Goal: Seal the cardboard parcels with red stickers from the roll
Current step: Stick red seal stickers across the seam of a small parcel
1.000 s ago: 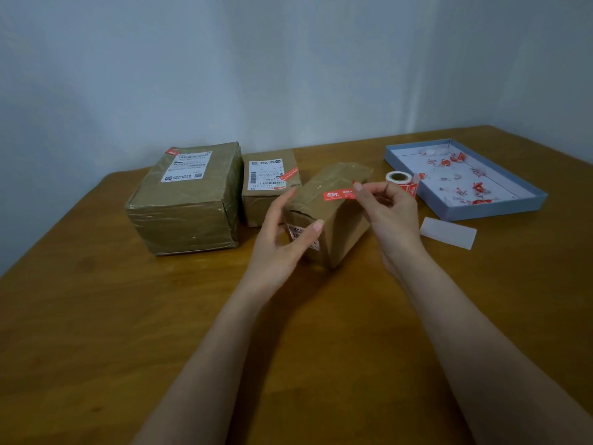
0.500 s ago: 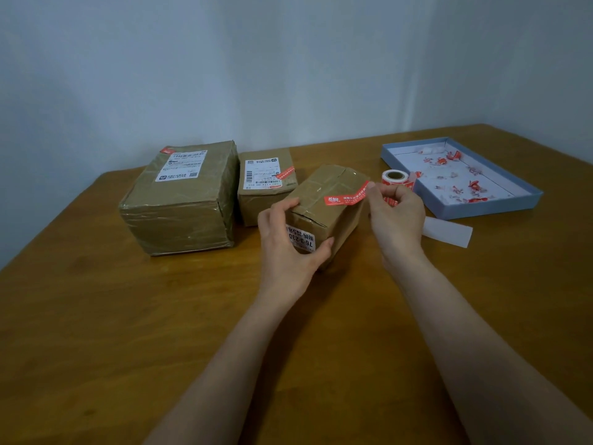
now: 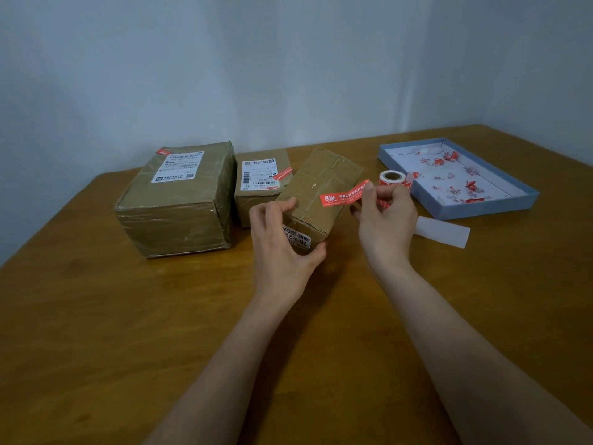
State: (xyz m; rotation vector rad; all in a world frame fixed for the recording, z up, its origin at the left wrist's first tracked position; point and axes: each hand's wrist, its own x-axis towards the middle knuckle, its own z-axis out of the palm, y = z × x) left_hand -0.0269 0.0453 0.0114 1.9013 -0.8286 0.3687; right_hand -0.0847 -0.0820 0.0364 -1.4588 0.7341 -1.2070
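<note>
Centre of frame: left hand (image 3: 282, 248) grips the tilted small parcel (image 3: 316, 200) at its near end; right hand (image 3: 385, 220) pinches the red sticker (image 3: 345, 197) by its right tip. The sticker looks light and limp, probably best held at one edge.

Head view: left hand (image 3: 282, 248) grips the near end of a small brown taped cardboard parcel (image 3: 317, 191) on the wooden bench (image 3: 128, 332); right hand (image 3: 385, 220) pinches a long red printed sticker (image 3: 343, 197) laid across the parcel's top. Behind lie a white sticker roll (image 3: 391, 178), a shallow blue tray (image 3: 519, 200) and two larger brown parcels (image 3: 179, 200)
</note>
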